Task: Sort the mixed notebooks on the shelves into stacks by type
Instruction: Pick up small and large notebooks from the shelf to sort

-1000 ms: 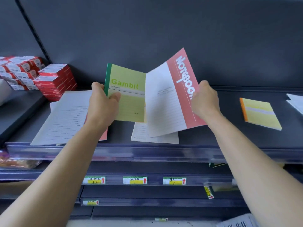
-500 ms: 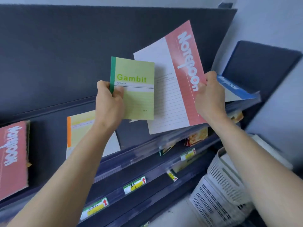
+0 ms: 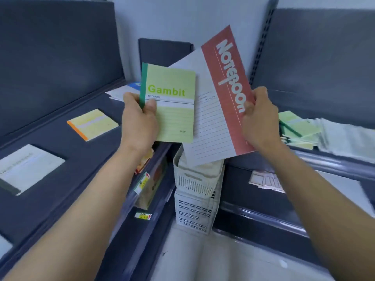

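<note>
My left hand (image 3: 140, 120) grips a small green "Gambit" notebook (image 3: 172, 106) by its dark green spine, held upright. My right hand (image 3: 258, 120) grips a larger red-and-white "Notebook" notebook (image 3: 219, 110) by its right edge, tilted behind the green one. Both are held in the air over the corner where two dark shelves meet. On the right shelf lies a pile of green notebooks (image 3: 298, 128) beside a stack of white ones (image 3: 345, 138). On the left shelf (image 3: 60, 163) lie an orange-spined yellow notebook (image 3: 93, 123) and a white notebook (image 3: 28, 167).
White plastic baskets (image 3: 196, 195) are stacked on the floor in the corner below the notebooks. A blue-and-white notebook (image 3: 123, 91) lies at the far end of the left shelf. Lower shelves carry price tags (image 3: 143, 216) and packaged goods (image 3: 150, 185). Pale floor lies below.
The view has swung right from the first shelf to the corner and the right shelf. Both hands keep the same notebooks and have carried them along.
</note>
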`<action>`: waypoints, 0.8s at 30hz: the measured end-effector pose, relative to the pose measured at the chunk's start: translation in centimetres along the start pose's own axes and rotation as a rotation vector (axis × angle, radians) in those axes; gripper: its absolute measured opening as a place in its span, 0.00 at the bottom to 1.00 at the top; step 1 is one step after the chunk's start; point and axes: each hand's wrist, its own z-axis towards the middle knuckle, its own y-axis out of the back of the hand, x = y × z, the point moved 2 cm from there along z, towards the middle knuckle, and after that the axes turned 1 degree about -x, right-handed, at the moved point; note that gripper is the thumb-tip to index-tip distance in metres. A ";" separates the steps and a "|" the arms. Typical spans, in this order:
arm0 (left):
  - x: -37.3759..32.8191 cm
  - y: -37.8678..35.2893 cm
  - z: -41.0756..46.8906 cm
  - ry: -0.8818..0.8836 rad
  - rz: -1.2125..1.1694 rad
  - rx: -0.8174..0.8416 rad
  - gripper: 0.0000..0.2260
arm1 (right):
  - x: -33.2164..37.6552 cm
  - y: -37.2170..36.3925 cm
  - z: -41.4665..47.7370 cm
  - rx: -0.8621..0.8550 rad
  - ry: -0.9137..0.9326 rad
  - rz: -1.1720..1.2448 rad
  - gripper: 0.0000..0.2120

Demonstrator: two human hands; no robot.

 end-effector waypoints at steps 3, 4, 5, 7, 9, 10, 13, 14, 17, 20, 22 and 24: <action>-2.2 -5.0 -0.6 -0.039 -0.043 0.079 0.06 | -3.8 3.7 0.6 -0.098 -0.058 -0.038 0.06; -2.9 -6.7 -0.8 -0.047 -0.061 0.102 0.06 | -5.0 4.8 0.7 -0.121 -0.081 -0.049 0.06; -3.6 -8.3 -1.1 -0.058 -0.077 0.122 0.05 | -6.2 5.9 0.9 -0.138 -0.103 -0.061 0.06; -4.9 -11.7 -1.8 -0.081 -0.087 0.161 0.05 | -8.8 8.2 1.1 -0.167 -0.130 -0.080 0.05; -6.3 -15.3 -2.5 -0.099 -0.093 0.199 0.05 | -11.6 10.5 1.7 -0.196 -0.160 -0.097 0.04; -7.0 -17.0 -2.8 -0.106 -0.103 0.216 0.06 | -13.0 11.7 2.1 -0.208 -0.177 -0.103 0.05; -9.5 -22.5 -4.3 -0.117 -0.101 0.265 0.05 | -17.4 15.2 3.8 -0.236 -0.216 -0.130 0.08; -10.3 -24.3 -4.7 -0.114 -0.100 0.281 0.05 | -18.9 16.3 4.5 -0.241 -0.223 -0.138 0.08; -12.3 -29.8 -5.9 -0.103 -0.112 0.312 0.05 | -23.7 19.2 6.7 -0.257 -0.236 -0.144 0.08; -13.7 -34.5 -6.7 -0.093 -0.124 0.330 0.05 | -27.8 21.8 8.7 -0.268 -0.242 -0.166 0.07; -14.6 -37.2 -7.0 -0.078 -0.125 0.343 0.04 | -29.9 23.2 10.0 -0.267 -0.253 -0.187 0.07; -15.2 -39.4 -7.1 -0.069 -0.118 0.348 0.05 | -31.7 24.2 11.2 -0.254 -0.272 -0.197 0.08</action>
